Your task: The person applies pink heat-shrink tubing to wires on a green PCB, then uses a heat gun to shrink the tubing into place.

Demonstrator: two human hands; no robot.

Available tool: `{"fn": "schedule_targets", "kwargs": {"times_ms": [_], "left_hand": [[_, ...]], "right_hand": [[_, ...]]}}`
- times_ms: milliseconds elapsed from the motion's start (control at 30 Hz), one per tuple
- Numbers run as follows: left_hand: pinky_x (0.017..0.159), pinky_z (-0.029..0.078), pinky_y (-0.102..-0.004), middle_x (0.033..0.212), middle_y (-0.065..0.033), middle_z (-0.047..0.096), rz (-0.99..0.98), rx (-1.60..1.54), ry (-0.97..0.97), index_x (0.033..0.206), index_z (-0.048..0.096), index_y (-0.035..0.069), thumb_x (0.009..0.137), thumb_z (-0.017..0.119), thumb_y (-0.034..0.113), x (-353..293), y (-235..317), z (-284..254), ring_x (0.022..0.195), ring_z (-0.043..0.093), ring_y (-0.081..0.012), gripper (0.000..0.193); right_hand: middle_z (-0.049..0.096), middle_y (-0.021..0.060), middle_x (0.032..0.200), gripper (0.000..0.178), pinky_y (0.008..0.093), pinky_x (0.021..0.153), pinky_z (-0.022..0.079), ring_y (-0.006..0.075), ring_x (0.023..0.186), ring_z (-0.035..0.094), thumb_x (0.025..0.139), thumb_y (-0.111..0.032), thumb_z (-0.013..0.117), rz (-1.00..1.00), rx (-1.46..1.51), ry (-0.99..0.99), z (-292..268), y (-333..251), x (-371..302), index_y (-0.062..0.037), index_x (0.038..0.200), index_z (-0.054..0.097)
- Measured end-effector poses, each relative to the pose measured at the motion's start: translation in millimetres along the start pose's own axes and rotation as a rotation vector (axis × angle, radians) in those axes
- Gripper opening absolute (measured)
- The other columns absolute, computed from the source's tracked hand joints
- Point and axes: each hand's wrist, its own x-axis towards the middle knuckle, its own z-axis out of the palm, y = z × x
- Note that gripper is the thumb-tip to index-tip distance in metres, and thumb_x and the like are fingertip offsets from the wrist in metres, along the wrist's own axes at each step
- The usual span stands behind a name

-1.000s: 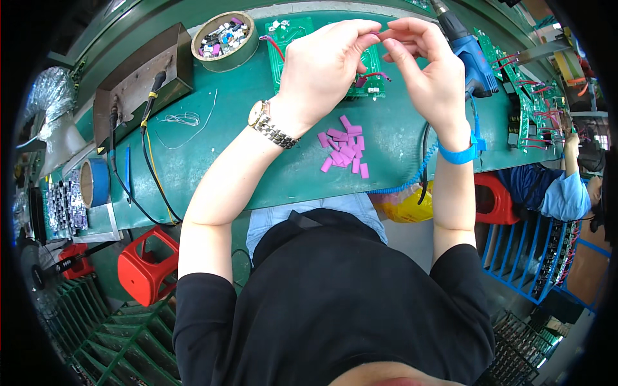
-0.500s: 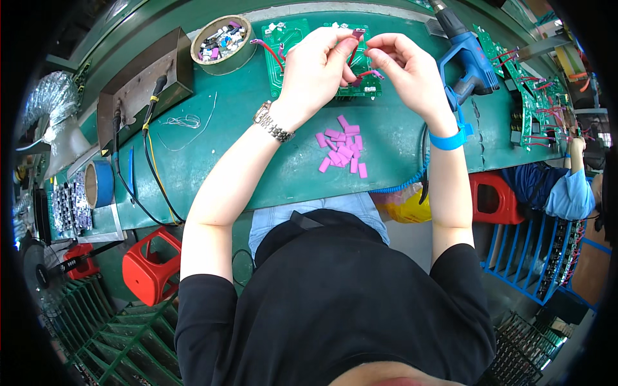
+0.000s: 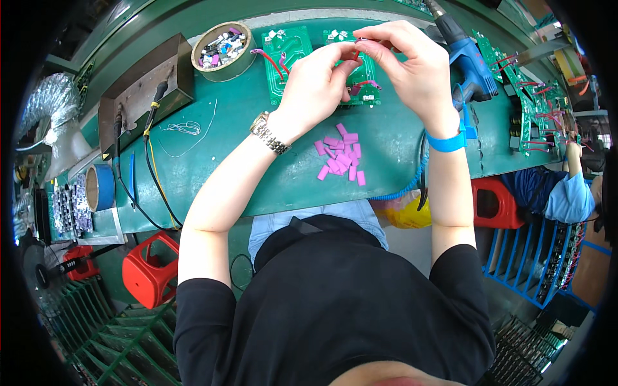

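Note:
My left hand [image 3: 317, 82] is closed in a pinch on a short red wire [image 3: 356, 55] standing up from a green circuit board [image 3: 369, 69]. My right hand [image 3: 415, 63] has thumb and fingertips pressed together at the upper end of that wire; the fingers mostly hide this end. A second green circuit board [image 3: 275, 46], with red wires ending in purple sleeves, lies beside it to the left, partly behind my left hand. Nearer to me on the green bench, several loose purple sleeves [image 3: 339, 153] form a pile.
A round tub [image 3: 249, 63] of small parts stands at the back left, beside a metal box [image 3: 143, 74] with corded soldering irons. A blue heat gun [image 3: 472, 64] lies right of my right hand. More wired boards [image 3: 537, 106] and another person's sleeve [image 3: 570, 201] are farther right.
My right hand has moved left, and its fingers have closed at the wire's upper end. My left hand has shifted slightly downward, still pinching the wire.

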Motion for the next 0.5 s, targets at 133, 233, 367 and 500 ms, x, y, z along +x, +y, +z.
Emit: {"fn": "schedule_targets", "kwargs": {"times_ms": [133, 233, 367, 500], "left_hand": [[0.049, 0.050, -0.0228, 0.105, -0.0086, 0.067, -0.091, -0.131, 0.018, 0.134, 0.041, 0.006, 0.093, 0.054, 0.007, -1, 5, -2, 0.056, 0.061, -0.0091, 0.043], [0.050, 0.051, -0.0242, 0.114, -0.0093, 0.065, -0.082, -0.094, 0.018, 0.138, 0.036, 0.007, 0.093, 0.052, 0.004, -7, 3, -3, 0.057, 0.062, -0.0103, 0.048], [0.052, 0.052, -0.0254, 0.121, -0.0092, 0.061, -0.044, 0.045, -0.020, 0.138, 0.035, 0.006, 0.093, 0.050, 0.002, -27, 1, -12, 0.057, 0.062, -0.0110, 0.048], [0.053, 0.051, -0.0246, 0.112, -0.0067, 0.065, -0.056, 0.104, -0.111, 0.129, 0.049, 0.005, 0.093, 0.050, 0.002, -39, -1, -29, 0.056, 0.060, -0.0094, 0.037]], "right_hand": [[0.067, 0.0069, 0.084, 0.017, 0.0297, 0.065, 0.051, 0.0229, 0.075, 0.065, 0.080, -0.021, 0.070, 0.000, -0.150, -0.137, 1, 16, 0, -0.0100, 0.092, 0.071], [0.068, 0.0078, 0.087, 0.019, 0.0316, 0.067, 0.051, 0.0231, 0.076, 0.066, 0.080, -0.023, 0.070, 0.090, -0.043, -0.266, 6, 30, -2, -0.0091, 0.093, 0.071], [0.068, 0.0081, 0.087, 0.017, 0.0320, 0.070, 0.052, 0.0241, 0.078, 0.065, 0.081, -0.021, 0.069, 0.243, 0.159, -0.416, 20, 45, -20, -0.0072, 0.092, 0.071], [0.067, 0.0072, 0.086, 0.016, 0.0328, 0.074, 0.051, 0.0232, 0.082, 0.063, 0.083, -0.019, 0.066, 0.085, 0.109, -0.465, 25, 54, -27, -0.0082, 0.094, 0.071]]}}
